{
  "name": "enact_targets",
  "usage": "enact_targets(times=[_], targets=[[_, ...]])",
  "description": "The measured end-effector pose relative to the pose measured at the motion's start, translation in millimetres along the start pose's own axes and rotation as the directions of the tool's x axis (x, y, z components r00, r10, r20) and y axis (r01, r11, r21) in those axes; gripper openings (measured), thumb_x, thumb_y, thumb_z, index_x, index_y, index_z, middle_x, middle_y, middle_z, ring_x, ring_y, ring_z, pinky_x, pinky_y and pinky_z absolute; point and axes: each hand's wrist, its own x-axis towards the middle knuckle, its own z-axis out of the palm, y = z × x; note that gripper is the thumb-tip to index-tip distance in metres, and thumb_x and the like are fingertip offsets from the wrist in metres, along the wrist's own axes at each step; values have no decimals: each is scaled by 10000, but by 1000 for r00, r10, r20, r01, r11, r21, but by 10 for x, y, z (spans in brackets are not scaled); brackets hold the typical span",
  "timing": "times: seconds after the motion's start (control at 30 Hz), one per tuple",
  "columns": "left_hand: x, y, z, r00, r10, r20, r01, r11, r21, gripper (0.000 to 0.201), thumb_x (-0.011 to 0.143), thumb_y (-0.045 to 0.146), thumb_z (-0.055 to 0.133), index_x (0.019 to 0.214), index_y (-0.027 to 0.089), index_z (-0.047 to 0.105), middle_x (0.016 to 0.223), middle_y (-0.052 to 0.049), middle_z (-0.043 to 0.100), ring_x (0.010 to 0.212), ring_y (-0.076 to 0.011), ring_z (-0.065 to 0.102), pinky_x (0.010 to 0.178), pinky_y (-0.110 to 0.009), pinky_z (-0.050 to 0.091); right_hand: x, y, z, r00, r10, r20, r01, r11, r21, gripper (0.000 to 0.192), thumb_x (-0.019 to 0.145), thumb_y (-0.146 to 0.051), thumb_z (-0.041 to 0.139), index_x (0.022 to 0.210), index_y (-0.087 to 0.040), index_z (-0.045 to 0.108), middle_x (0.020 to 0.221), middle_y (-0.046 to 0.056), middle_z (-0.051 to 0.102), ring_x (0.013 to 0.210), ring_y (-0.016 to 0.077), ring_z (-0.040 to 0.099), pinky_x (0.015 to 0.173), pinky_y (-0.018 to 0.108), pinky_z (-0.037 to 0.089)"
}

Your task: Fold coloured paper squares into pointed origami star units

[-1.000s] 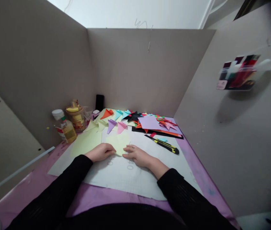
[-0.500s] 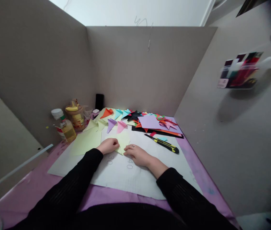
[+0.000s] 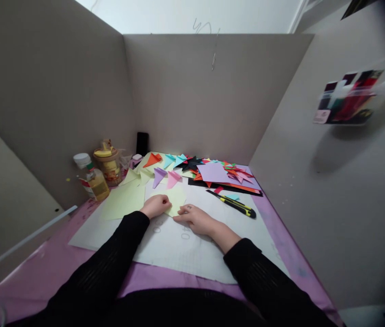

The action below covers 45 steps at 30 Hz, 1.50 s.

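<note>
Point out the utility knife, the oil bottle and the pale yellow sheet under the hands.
utility knife point(image 3: 234, 205), head view, middle of its handle.
oil bottle point(image 3: 94, 180), head view, its body.
pale yellow sheet point(image 3: 177, 198), head view, bare upper part.

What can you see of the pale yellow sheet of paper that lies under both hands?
The pale yellow sheet of paper is thin and matte, lying flat on the white cutting mat. Its visible part has an angled, pointed outline. The left hand rests on its left edge and the right hand touches its near corner, so part of it is hidden.
</note>
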Motion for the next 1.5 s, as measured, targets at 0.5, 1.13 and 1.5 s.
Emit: enact_targets(times=[0.5, 1.13, 1.5], targets=[[0, 34, 14, 998, -65, -22, 65, 998, 19, 267, 746, 430, 512, 760, 200, 647, 772, -26, 669, 707, -176, 577, 570, -248, 346, 8, -22, -11, 1000, 17, -15, -17, 1000, 11, 335, 810, -89, 529, 1031, -286, 685, 1123, 63, 610, 1031, 181, 543, 894, 337, 434], [-30, 67, 39, 997, -28, -67, 34, 994, 103, 210, 774, 389, 507, 733, 209, 607, 779, -24, 652, 730, -186, 573, 590, -263, 354, 25, -216, -17, 987, -115, 113, 136, 970, -201, 253, 841, -162, 498, 1071, -212, 589, 1197, 74, 609, 1104, 188, 546, 995, 399, 315], [-154, -64, -47, 960, 83, -269, 62, 870, 489, 265, 827, 357, 532, 940, 120, 562, 943, -142, 566, 961, -295, 512, 759, -366, 404, 54, -330, -61, 989, -92, 120, 129, 928, -350, 248, 742, -180, 539, 987, -166, 572, 731, 58, 620, 924, 235, 504, 952, 370, 296]])
